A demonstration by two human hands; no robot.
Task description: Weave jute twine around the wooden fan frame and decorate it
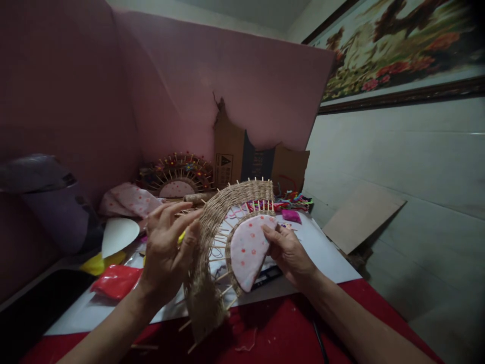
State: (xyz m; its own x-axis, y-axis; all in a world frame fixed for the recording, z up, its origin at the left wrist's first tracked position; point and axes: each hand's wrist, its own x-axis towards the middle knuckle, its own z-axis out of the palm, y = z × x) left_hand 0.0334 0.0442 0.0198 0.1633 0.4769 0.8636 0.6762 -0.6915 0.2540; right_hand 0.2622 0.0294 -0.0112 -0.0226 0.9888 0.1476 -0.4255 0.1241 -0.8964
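A fan-shaped woven piece (pixel 237 199) of brown twine on thin sticks is held up, tilted, over the table. At its centre is a half-round padded panel (pixel 248 247) in white cloth with orange-red dots. My right hand (pixel 291 253) pinches the panel's right edge, thumb on the front and fingers behind. My left hand (pixel 168 242) is beside the woven band's left side, its fingers stretched out and apart; whether the fingertips touch the band cannot be made out. Bare stick ends stick out along the outer rim and show between the band and the panel.
A similar fan with coloured flowers (pixel 182 172) stands at the back by torn cardboard (pixel 261 159). Dotted cloth (pixel 129 198), a white card piece (pixel 119 235) and a red packet (pixel 116 281) lie left. Colourful yarn (pixel 297 200) and a magenta packet (pixel 291 216) sit behind on the right.
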